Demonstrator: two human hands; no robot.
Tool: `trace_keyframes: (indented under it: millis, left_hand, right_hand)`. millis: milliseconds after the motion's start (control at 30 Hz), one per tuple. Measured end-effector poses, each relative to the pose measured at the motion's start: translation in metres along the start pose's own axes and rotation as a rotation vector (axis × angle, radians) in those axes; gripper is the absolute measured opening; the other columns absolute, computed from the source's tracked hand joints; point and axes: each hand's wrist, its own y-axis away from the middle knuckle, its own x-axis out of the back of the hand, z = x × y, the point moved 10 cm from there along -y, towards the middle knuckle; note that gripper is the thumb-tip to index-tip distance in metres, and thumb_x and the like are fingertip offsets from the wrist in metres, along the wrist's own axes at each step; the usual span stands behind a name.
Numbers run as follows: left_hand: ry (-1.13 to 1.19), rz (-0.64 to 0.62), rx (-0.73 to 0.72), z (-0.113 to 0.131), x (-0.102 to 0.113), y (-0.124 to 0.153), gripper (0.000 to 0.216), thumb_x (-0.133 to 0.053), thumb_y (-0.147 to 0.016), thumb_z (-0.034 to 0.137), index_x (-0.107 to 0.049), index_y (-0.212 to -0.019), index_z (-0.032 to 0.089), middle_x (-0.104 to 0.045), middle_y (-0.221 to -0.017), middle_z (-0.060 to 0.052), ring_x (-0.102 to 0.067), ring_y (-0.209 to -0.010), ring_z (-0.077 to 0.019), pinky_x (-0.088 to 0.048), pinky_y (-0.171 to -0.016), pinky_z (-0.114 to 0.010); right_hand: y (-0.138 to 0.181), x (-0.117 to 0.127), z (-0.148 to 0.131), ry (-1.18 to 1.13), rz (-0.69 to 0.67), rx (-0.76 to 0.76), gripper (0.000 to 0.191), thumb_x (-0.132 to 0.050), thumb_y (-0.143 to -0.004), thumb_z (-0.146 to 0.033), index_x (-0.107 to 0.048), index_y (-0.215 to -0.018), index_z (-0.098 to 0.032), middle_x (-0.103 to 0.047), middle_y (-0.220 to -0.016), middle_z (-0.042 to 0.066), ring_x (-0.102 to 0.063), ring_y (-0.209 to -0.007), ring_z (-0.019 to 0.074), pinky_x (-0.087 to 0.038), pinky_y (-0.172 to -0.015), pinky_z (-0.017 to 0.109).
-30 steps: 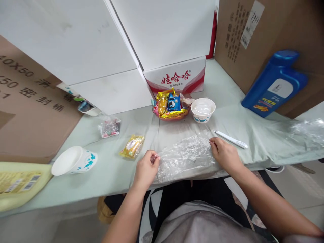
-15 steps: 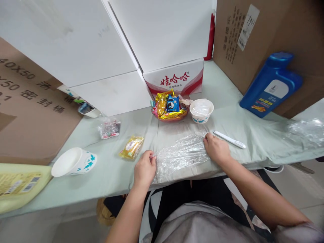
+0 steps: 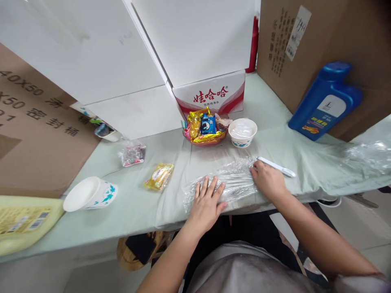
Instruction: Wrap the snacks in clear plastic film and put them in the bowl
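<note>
A crumpled sheet of clear plastic wrap [image 3: 232,179] lies on the pale green tablecloth [image 3: 134,203] near the front edge. My left hand [image 3: 207,201] rests flat on the wrap's left part, fingers spread. On the wrap's right end sits my right hand [image 3: 267,179], fingers curled down against the film. A white pen-like stick [image 3: 276,167] lies just right of that hand.
Behind the wrap stand a dish of snack packets [image 3: 204,128] and a white bowl [image 3: 242,132]. A yellow packet [image 3: 159,176], a small bag [image 3: 132,154] and a tipped paper bowl [image 3: 90,193] lie left. A blue jug [image 3: 325,101] leans against cardboard boxes at right.
My left hand let go of the wrap's left edge, moved right and now lies flat on the film. The wrap is pressed flatter. My right hand barely moved.
</note>
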Motion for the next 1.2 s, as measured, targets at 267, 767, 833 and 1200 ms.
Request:
trace_keyframes:
  millis: [267,767,833,1200]
  left_hand:
    - [0.006,-0.146,-0.078,0.004,-0.015,-0.010,0.064,-0.055,-0.092,0.043,-0.033,-0.149,0.028,-0.027,-0.160,-0.009,-0.014,-0.149,-0.0344,-0.019,-0.116,-0.062]
    - [-0.041,0.071,-0.144,-0.044,0.023,0.055,0.065,-0.065,-0.085,0.045,-0.045,-0.141,0.017,-0.048,-0.144,-0.015,-0.034,-0.140,-0.0360,-0.036,-0.111,-0.055]
    - [0.015,0.107,-0.195,-0.033,0.025,0.062,0.044,-0.061,-0.089,0.026,-0.053,-0.132,0.019,-0.060,-0.131,-0.011,-0.047,-0.132,-0.0294,-0.044,-0.107,-0.047]
    - [0.313,0.245,-0.098,-0.040,0.044,0.061,0.017,-0.054,-0.090,0.010,-0.064,-0.101,0.020,-0.070,-0.099,-0.006,-0.064,-0.105,-0.0205,-0.054,-0.091,-0.036]
  right_hand:
    - [0.030,0.042,-0.010,-0.161,0.241,0.294,0.034,-0.045,-0.098,-0.039,-0.066,-0.112,-0.015,-0.070,-0.108,0.013,-0.063,-0.103,0.0261,-0.045,-0.087,0.036]
    - [0.079,0.009,-0.031,-0.164,0.096,0.782,0.078,-0.059,-0.083,-0.064,-0.044,-0.144,-0.017,-0.037,-0.154,0.014,-0.022,-0.146,0.0343,-0.020,-0.117,0.056]
    - [0.092,0.009,-0.021,-0.188,0.099,0.801,0.059,-0.060,-0.088,-0.044,-0.048,-0.140,-0.020,-0.043,-0.150,0.012,-0.031,-0.143,0.0322,-0.028,-0.114,0.055]
    - [0.101,0.039,0.020,-0.559,0.265,0.725,0.018,-0.059,-0.087,-0.014,-0.065,-0.102,-0.021,-0.070,-0.098,0.007,-0.063,-0.098,0.0231,-0.051,-0.085,0.041]
